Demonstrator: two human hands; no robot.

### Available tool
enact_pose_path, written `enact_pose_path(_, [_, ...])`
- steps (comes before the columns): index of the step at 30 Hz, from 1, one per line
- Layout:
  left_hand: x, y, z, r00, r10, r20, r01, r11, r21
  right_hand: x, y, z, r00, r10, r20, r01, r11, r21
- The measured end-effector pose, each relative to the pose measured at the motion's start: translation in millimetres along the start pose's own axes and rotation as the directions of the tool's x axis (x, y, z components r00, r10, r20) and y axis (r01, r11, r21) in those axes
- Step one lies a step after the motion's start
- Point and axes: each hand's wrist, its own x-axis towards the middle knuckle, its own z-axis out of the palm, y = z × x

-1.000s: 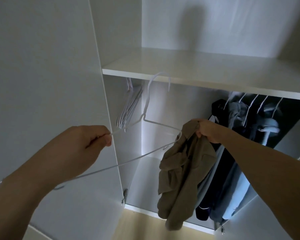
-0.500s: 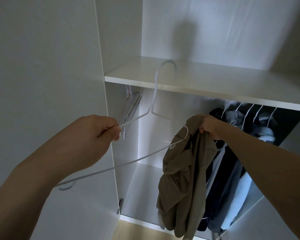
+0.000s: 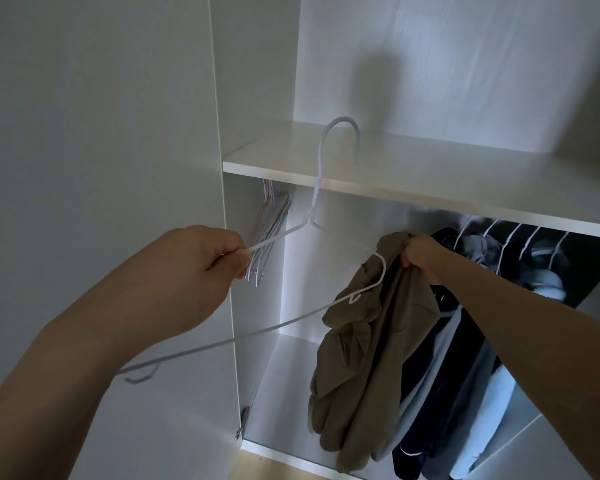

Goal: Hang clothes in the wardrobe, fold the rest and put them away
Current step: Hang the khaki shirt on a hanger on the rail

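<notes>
A white wire hanger [image 3: 312,216] is being pinched at one shoulder by the left hand [image 3: 201,268], fingers curled tight round the wire. The olive garment [image 3: 368,344] is being gripped at its top by the right hand [image 3: 420,254], just below the wardrobe shelf [image 3: 430,181], with the hanger's far tip being worked into it. The cloth is being held bunched, so the wire may well be snagging a fold instead of the neck opening. The hook, poised above the shelf, risks being caught on the shelf's edge. Hung clothes [image 3: 492,323] are crowding close below the shelf.
</notes>
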Motion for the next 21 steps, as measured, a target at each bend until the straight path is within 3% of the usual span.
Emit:
enact_pose_path(12, [2.9, -4.8, -9.9, 0.996, 0.034, -0.077, -0.031, 0.999, 0.045, 3.5, -13.6, 6.8, 0.997, -0.058, 0.046, 0.062, 0.994, -0.087])
enact_pose_path(21, [5.8, -4.7, -4.3, 0.996, 0.060, -0.060, -0.055, 0.995, 0.083, 0.3, -15.1, 9.1, 0.999, -0.037, 0.008, 0.037, 0.999, 0.016])
